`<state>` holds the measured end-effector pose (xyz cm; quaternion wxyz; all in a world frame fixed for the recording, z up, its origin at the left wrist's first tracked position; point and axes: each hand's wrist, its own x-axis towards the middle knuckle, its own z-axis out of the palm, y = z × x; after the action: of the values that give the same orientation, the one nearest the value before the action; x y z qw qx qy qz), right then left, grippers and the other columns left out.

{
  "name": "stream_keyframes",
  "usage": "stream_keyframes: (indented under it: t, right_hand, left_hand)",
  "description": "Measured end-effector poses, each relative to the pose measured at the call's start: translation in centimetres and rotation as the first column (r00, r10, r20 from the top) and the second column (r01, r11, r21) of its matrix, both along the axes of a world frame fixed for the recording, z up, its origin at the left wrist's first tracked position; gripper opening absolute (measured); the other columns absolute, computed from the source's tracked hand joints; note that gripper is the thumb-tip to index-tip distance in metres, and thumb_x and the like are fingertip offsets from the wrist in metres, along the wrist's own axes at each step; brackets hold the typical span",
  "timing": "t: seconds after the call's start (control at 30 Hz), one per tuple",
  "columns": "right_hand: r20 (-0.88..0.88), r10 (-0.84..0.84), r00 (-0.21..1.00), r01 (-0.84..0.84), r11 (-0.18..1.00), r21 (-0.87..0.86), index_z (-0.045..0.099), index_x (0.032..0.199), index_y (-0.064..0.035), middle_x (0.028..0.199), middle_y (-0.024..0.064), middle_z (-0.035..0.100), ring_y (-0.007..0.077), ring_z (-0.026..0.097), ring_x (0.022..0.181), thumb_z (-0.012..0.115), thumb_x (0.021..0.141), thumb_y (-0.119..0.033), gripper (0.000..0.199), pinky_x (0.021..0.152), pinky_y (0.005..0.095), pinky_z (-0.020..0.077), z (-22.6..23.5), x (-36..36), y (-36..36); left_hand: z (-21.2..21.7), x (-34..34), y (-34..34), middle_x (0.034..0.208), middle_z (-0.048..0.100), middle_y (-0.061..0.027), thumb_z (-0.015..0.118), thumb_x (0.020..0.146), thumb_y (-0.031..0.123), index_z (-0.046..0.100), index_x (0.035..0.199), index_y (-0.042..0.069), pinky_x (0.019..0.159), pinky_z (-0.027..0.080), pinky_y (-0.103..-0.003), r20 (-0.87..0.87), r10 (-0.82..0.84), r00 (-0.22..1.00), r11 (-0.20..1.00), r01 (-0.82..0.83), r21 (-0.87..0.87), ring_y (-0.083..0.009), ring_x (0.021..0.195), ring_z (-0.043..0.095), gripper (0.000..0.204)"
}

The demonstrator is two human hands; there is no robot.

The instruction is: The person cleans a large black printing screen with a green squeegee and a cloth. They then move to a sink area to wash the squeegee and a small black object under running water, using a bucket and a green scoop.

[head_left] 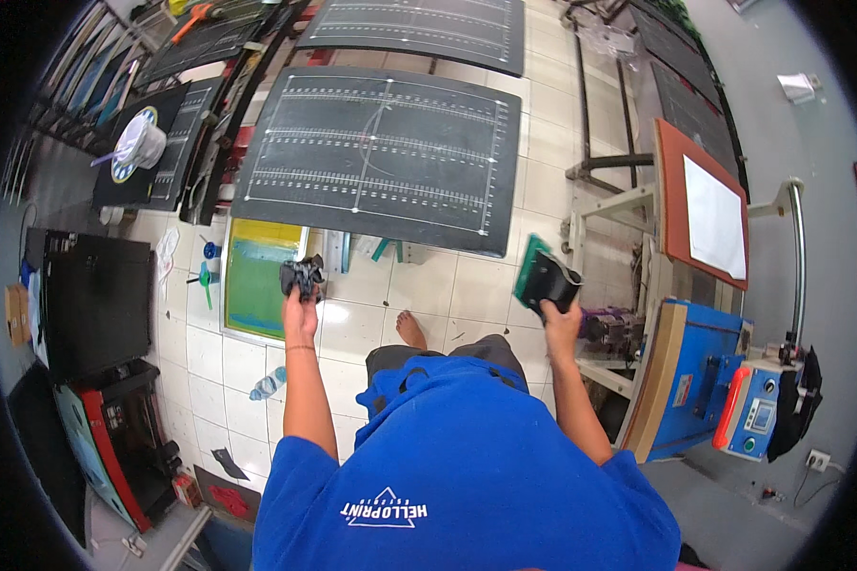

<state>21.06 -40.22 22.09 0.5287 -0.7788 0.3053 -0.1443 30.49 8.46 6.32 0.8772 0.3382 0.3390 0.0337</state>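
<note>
white floor tiles [352, 325] run through a workshop around a person in a blue shirt [467, 447], whose left hand [301, 305] clutches a crumpled black bundle [302, 274] on the left while the right hand [562, 321], out to the right, grips a flat green-and-black tool [546, 276]. near the left hand sits a green-and-yellow framed screen [255, 284]; farther off, a dark board [419, 107] ruled with white lines spans the middle.
</note>
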Motion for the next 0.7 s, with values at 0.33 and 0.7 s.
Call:
stream_keyframes:
  t: [0.33,0.7]
  right_hand:
    - [-0.015,0.031,0.999,-0.030,0.996,0.087,0.059,0.104,0.0036,0.096,0.0083,0.064,0.0179,0.058,0.086,0.064,0.077,-0.005,0.028,0.081,0.0302,0.0452,0.4,0.9,-1.6]
    - [-0.005,0.021,1.000,-0.020,0.980,0.200,0.057,0.110,0.0055,0.104,0.0099,0.061,0.0203,0.059,0.089,0.066,0.077,-0.004,0.036,0.082,0.0311,0.0461,3.6,3.5,1.1]
  left_hand:
    - [1.0,11.1,9.0,0.109,0.057,-0.0111,0.057,0.086,-0.003,0.050,0.119,0.000,0.081,0.047,-0.032,0.186,0.114,0.976,0.878,-0.186,0.441,-0.0184,0.093,0.056,0.034]
    - [0.5,-4.4,4.3,0.105,0.063,-0.0084,0.052,0.093,0.014,0.057,0.108,0.003,0.088,0.050,-0.036,0.175,0.242,0.954,0.963,-0.215,-0.160,-0.0219,0.096,0.059,0.020]
